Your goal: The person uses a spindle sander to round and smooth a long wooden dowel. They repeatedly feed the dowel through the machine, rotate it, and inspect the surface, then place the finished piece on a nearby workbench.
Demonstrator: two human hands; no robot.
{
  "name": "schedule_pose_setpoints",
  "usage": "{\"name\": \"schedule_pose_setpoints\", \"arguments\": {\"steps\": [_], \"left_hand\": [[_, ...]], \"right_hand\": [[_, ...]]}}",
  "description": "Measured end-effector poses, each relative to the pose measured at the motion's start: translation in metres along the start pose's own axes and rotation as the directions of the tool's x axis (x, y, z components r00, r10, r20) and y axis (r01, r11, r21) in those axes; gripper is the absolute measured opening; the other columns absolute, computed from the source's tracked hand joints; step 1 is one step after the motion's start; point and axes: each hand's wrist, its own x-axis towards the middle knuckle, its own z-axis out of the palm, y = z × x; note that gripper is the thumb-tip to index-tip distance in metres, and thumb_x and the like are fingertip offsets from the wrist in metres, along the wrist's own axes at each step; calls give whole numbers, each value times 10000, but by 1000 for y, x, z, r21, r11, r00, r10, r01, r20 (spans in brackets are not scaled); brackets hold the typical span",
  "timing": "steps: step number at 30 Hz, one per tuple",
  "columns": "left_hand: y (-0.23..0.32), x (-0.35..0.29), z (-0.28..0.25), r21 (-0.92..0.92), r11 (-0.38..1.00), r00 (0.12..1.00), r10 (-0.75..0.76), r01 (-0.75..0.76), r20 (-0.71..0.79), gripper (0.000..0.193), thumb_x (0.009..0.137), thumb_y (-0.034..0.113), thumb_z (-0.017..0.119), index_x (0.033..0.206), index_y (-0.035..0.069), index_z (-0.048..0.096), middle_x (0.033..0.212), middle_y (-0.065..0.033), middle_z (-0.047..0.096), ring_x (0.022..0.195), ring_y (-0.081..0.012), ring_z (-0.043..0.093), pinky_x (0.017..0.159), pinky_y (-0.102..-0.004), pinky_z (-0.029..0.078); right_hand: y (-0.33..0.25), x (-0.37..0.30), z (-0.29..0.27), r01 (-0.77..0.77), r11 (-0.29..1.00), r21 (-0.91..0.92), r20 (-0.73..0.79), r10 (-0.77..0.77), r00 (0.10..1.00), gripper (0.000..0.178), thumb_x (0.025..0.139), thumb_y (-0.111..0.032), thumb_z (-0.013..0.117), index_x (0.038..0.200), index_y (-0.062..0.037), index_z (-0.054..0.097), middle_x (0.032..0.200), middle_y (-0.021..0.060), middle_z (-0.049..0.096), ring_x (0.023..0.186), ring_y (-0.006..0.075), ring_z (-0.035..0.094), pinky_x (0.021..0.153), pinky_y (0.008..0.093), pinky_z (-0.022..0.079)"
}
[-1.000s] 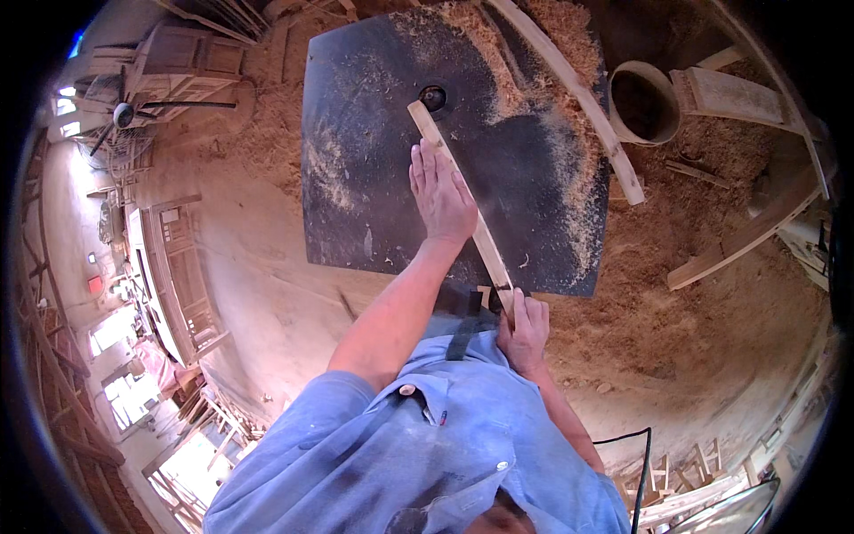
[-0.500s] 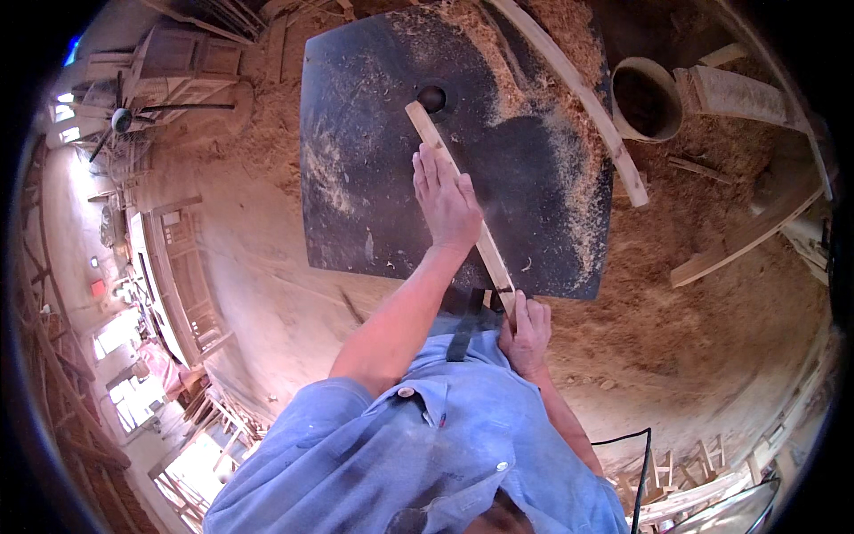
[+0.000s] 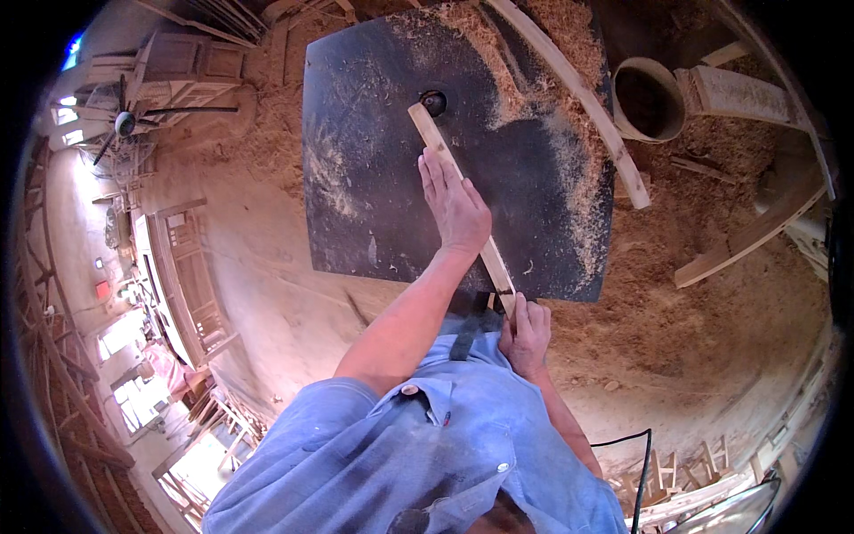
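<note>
A long, narrow wooden strip lies at a slant across the dark, flat machine table. Its far end rests beside a round hole in the tabletop, where a dark round part shows inside. My left hand lies over the strip's middle, fingers stretched along its left side and thumb on its right, holding it. Close to my body, past the table's near edge, my right hand grips the strip's near end, with the thumb and fingers closed round it.
A long curved wooden piece lies over the table's far right part among piled shavings. Right of the table stand a round bucket and another curved board. A fan is at the far left. Sawdust covers the floor.
My left hand has shifted slightly right and nearer along the strip, its forearm following. The right hand and the strip look nearly unmoved; the dark part in the hole shows more clearly.
</note>
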Motion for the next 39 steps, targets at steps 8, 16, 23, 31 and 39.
{"name": "schedule_pose_setpoints", "arguments": {"steps": [8, 16, 23, 31, 39], "left_hand": [[0, 1, 0, 16, 1000, 1000, 10, -10, 22, 604, 1011, 101, 460, 1513, -195, 299, 1679, -346, 145, 1579, -488, 114, 1290, -518, 133], [1, 2, 0, 8, 1000, 1000, 14, -14, 13, 590, 1013, 99, 463, 1507, -188, 318, 1682, -333, 153, 1579, -476, 129, 1291, -514, 140], [-4, 9, 1, 13, 998, 998, 59, -59, -2, 580, 1010, 97, 465, 1501, -181, 330, 1671, -337, 180, 1567, -488, 156, 1284, -522, 158], [-1, -1, 0, 43, 998, 999, 49, -49, 3, 595, 1000, 76, 465, 1520, -170, 313, 1660, -340, 211, 1558, -491, 185, 1284, -525, 159], [-1, -1, -4, 33, 997, 997, 70, -71, 12, 617, 1003, 82, 456, 1535, -171, 275, 1656, -345, 208, 1556, -497, 181, 1284, -525, 158]], "right_hand": [[0, -1, 2, -7, 1000, -5, 1, 7, 1000, 563, 759, -16, 752, 1297, 81, 617, 1030, 173, 593, 896, 360, 568, 794, 459, 493], [-4, -2, 6, -12, 1000, -8, -25, 12, 1000, 561, 761, -20, 747, 1297, 84, 618, 1025, 174, 594, 904, 359, 566, 794, 453, 495], [-5, 4, 11, 4, 1000, 14, -60, -3, 998, 556, 771, -13, 735, 1305, 89, 617, 1026, 182, 592, 913, 365, 570, 802, 458, 497], [-9, -5, 8, -51, 998, 40, -21, 52, 998, 542, 766, 3, 731, 1290, 93, 621, 1019, 182, 595, 895, 365, 565, 787, 465, 491], [-9, -8, 8, -58, 998, 39, -9, 58, 998, 559, 745, 8, 725, 1288, 91, 621, 1013, 173, 585, 887, 361, 562, 789, 457, 490]]}}
